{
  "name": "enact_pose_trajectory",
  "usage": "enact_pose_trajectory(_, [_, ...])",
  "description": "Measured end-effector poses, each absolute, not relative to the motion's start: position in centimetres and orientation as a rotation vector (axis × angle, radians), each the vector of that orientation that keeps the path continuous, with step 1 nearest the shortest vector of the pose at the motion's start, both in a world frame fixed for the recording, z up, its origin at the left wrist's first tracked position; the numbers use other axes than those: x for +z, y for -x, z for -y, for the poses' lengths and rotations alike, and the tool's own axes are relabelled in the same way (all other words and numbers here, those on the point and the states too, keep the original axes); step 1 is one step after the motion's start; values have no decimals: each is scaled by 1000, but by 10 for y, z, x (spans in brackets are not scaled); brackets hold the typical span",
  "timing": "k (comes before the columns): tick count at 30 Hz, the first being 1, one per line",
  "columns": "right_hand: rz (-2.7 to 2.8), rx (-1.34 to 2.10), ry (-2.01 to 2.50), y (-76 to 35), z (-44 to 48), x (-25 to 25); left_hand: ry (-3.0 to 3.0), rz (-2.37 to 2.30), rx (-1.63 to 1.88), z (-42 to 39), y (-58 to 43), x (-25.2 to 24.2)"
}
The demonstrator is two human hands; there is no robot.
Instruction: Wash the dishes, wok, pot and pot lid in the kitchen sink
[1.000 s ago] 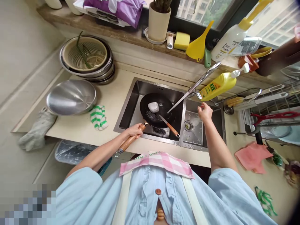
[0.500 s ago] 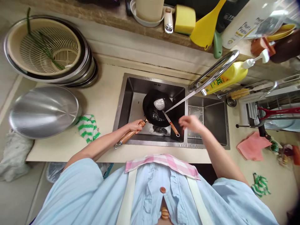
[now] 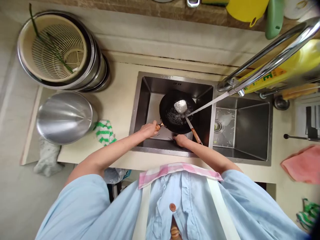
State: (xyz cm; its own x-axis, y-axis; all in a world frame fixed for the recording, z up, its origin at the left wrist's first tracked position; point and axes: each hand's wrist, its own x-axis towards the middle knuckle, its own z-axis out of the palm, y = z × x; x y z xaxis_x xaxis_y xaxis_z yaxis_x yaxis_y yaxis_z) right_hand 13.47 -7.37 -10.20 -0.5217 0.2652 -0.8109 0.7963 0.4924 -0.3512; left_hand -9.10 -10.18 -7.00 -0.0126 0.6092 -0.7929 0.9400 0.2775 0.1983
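A black wok (image 3: pixel 166 110) lies in the left sink basin, tilted, with water running into it. My left hand (image 3: pixel 149 129) is closed around its wooden handle (image 3: pixel 158 127), most of which is hidden under my hand and forearm. A metal spatula (image 3: pixel 180 106) rests in the wok, its wooden grip (image 3: pixel 196 136) hanging over the near right rim. My right hand (image 3: pixel 181 140) is down in the basin just below the wok, fingers curled over a black mesh scrubber (image 3: pixel 173 138). Only a dark edge of that scrubber shows at the fingertips.
A chrome faucet (image 3: pixel 271 60) pours from the right, over the divider beside the right basin (image 3: pixel 252 130). Stacked metal bowls with a beige colander (image 3: pixel 53 48), an overturned steel bowl (image 3: pixel 65 117) and a green-striped cloth (image 3: pixel 105 132) stand left. A pink cloth (image 3: pixel 302 163) lies right.
My right hand has moved left and down from above the divider into the left basin, onto the scrubber. My left hand stays on the wok handle. The view has shifted closer.
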Motion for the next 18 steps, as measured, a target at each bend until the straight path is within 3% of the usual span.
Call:
enact_pose_trajectory(4, [-2197, -1319, -782, -158, 52, -89, -1411, -1712, -543, 102, 90, -72])
enact_pose_trajectory(7, [-2332, -1557, -1245, -141, 11, -106, -1310, -1698, -505, 101, 90, -75])
enact_pose_trajectory(13, [-2195, -1618, -1958, -39, -65, -169, -1312, -1751, -541, 103, 92, -81])
enact_pose_trajectory(18, [-2279, -1652, -1817, -2, -39, -171, -1349, -1728, -566, 103, 92, -82])
